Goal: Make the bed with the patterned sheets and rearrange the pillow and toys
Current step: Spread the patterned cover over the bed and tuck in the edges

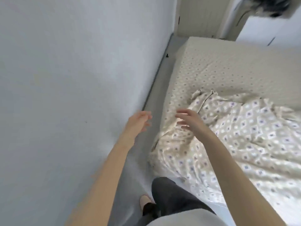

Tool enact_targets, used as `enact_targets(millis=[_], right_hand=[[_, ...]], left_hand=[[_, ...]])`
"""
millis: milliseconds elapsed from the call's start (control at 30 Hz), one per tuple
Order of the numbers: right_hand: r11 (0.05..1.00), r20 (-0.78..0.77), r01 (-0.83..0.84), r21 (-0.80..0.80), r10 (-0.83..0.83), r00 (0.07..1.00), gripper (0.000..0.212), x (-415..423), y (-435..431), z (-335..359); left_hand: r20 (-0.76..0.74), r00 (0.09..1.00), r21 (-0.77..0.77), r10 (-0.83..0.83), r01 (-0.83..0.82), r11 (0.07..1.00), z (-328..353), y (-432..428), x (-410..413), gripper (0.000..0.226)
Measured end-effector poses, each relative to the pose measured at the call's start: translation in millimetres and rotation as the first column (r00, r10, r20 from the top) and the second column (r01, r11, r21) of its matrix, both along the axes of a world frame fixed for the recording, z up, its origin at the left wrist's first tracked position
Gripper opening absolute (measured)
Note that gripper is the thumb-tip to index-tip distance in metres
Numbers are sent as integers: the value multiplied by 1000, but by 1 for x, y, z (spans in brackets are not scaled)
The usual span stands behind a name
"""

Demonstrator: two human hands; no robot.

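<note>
A beige bed (228, 66) with a dotted fitted sheet fills the right side. A crumpled patterned sheet (244, 136) with purple diamonds lies bunched over its near half and hangs over the left edge. My right hand (187, 119) hovers just above the sheet's upper left corner, fingers spread and holding nothing. My left hand (140, 122) reaches forward over the gap beside the bed, fingers loosely bent and empty. No pillow or toy shows on the bed.
A pale wall (73, 70) runs close along the left, leaving a narrow strip of grey floor (164, 75) beside the bed. My dark trouser leg (172, 196) stands in that strip. A white cabinet (270, 31) and a dark fuzzy shape (268, 6) sit at the far right.
</note>
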State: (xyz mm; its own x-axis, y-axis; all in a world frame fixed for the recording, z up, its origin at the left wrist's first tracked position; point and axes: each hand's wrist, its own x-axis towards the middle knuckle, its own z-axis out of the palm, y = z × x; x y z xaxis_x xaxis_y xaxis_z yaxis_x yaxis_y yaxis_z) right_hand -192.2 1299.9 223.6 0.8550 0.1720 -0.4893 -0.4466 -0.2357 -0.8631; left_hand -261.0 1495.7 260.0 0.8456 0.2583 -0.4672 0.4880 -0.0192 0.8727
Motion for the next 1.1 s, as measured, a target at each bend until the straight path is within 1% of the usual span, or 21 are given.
enact_targets(millis=[100, 233, 433, 567, 633, 833, 900, 967, 1100], right_hand=[[989, -18, 147, -18, -147, 989, 25, 25, 3, -10], [956, -43, 291, -47, -293, 955, 26, 62, 5, -29], [894, -128, 445, -52, -448, 885, 28, 132, 9, -52], [822, -190, 569, -24, -562, 805, 26, 169, 4, -60], [780, -211, 625, -39, -617, 758, 26, 181, -2, -66], [656, -238, 744, -123, -748, 620, 24, 197, -26, -89], [616, -256, 773, -152, -780, 571, 24, 203, -31, -100], [568, -275, 804, -179, -813, 513, 24, 218, -36, -113], [525, -293, 818, -236, -841, 456, 21, 263, -45, -140]], left_hand=[[-24, 990, 3, -141, 141, 990, -11, 14, 49, 25], [-37, 952, 3, -303, 303, 953, -23, 21, 119, 24], [-33, 900, 58, -435, 437, 898, -32, 20, 235, 24], [-35, 847, 87, -531, 532, 842, -38, 13, 305, 21], [-66, 819, 91, -569, 573, 814, -46, 5, 338, 21], [-184, 668, 69, -721, 741, 668, -83, -49, 414, 20], [-211, 599, 77, -772, 798, 598, -99, -69, 438, 20], [-241, 515, 94, -823, 856, 508, -117, -92, 468, 22], [-312, 365, 114, -877, 931, 347, -153, -141, 530, 26]])
